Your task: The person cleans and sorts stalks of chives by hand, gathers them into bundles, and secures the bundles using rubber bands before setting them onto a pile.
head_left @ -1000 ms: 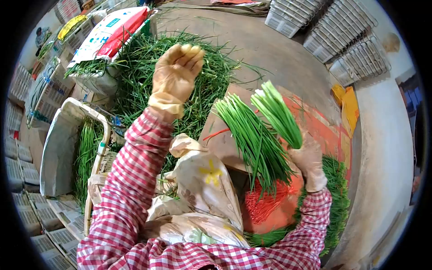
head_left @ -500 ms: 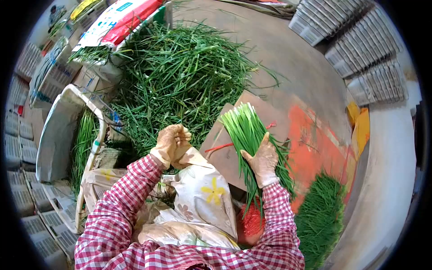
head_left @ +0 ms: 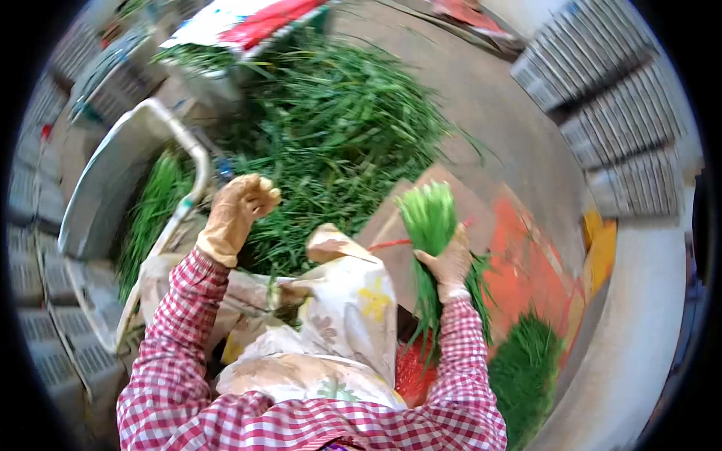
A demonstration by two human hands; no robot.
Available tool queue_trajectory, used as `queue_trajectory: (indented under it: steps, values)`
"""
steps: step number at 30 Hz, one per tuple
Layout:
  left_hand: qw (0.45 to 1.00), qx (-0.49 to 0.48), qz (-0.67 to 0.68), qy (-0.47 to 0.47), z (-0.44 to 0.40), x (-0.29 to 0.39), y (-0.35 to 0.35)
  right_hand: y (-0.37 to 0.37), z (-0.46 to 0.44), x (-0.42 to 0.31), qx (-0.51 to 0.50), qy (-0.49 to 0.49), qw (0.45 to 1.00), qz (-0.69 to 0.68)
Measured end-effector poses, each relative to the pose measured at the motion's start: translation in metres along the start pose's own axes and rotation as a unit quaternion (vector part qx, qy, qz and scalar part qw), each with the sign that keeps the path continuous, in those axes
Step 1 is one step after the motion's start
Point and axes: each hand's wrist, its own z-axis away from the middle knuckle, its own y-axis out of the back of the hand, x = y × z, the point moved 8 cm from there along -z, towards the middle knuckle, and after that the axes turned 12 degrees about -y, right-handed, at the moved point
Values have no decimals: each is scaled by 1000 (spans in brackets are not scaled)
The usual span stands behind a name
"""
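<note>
My right hand [head_left: 447,264], in a pale glove, grips a bunch of garlic chives [head_left: 429,214] with its thumb across the stems. Pale cut ends point away from me and dark leaves hang toward my forearm. The gloved left hand [head_left: 238,216] is raised with fingers curled closed, left of my lap. Whatever is inside those fingers, if anything, is hidden. Beyond it spreads a large loose heap of green leaves [head_left: 338,113]. A stained, flower-printed apron [head_left: 346,301] covers my lap.
On the left stands a white-framed container [head_left: 113,180] with chives inside. Another pile of chives [head_left: 526,368] lies at lower right, near an orange patch [head_left: 526,255] on the boards. Grey crates [head_left: 587,52] are stacked at upper right. A red string [head_left: 387,244] crosses the cardboard.
My left hand has moved left, away from my knee. The right hand keeps hold of the chives, whose pale ends now look more bunched together. The whole view has shifted slightly.
</note>
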Motion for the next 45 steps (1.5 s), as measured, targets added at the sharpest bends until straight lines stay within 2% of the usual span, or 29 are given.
queue_trajectory:
  steps: [1,2,5,6,7,9,10,12,13,15,16,18,19,21,23,26,27,28,29,30,31,32,35,36,38,40,42,44,45]
  values:
    - [999,-39,-3,-33,7,21,-3,5,1,1,39,58,995,-77]
    - [995,-62,-17,-78,16,52,0,11,3,-9,19,72,989,-125]
    - [986,45,-20,-158,57,121,69,-5,6,-10,-88,82,925,-360]
    - [979,94,-27,-179,75,142,97,-9,4,-5,-105,70,919,-373]
    - [966,132,-48,-217,103,171,134,-12,-3,2,-71,69,971,-216]
    - [936,196,-64,-284,154,216,201,-17,-15,15,2,46,998,48]
    - [916,223,-72,-325,185,236,234,-32,-39,36,-56,28,997,48]
    - [871,327,-111,-350,248,259,291,14,-18,7,126,166,972,111]
    - [859,359,-114,-346,273,261,327,38,-5,-14,129,174,970,113]
    - [813,451,-105,-351,318,260,362,44,15,-51,-50,144,961,230]
    - [816,451,-99,-348,326,253,382,42,14,-61,-47,141,960,236]
    - [800,515,-66,-302,330,230,429,36,-6,-55,-63,25,954,292]
    - [806,516,-72,-281,320,225,433,40,-11,-70,-162,-59,928,330]
    - [841,468,-105,-250,285,218,439,45,-29,-126,-76,22,945,317]
    - [856,440,-164,-218,235,214,430,45,-32,-199,-9,201,970,134]
    - [882,350,-262,-178,138,185,433,44,29,-321,-35,320,946,20]
    - [856,333,-371,-138,98,156,457,41,52,-352,-45,368,928,-30]
    - [804,330,-469,-158,66,137,458,38,74,-378,-64,418,904,-67]
    - [800,315,-505,-68,44,137,433,31,92,-395,-54,452,887,-77]
    - [826,262,-499,3,22,125,424,29,112,-414,-76,474,875,-61]
    - [818,226,-528,30,-1,109,425,21,122,-422,-95,486,866,-70]
    - [755,158,-636,13,-35,75,444,14,128,-429,-113,497,857,-78]
    - [691,69,-714,92,-87,44,451,-6,133,-428,-134,493,858,-47]
    - [693,66,-712,93,-96,42,454,-9,134,-429,-137,492,859,-25]
    - [617,36,-778,112,-109,40,459,-21,129,-419,-162,468,868,-12]
    - [618,30,-773,140,-120,52,475,-28,124,-414,-172,454,874,2]
    - [604,58,-787,117,-133,69,498,-35,121,-413,-182,442,878,15]
    - [661,21,-718,218,-143,74,525,-38,126,-417,-189,477,859,3]
    - [649,26,-725,230,-159,57,552,-38,128,-426,-206,449,869,-1]
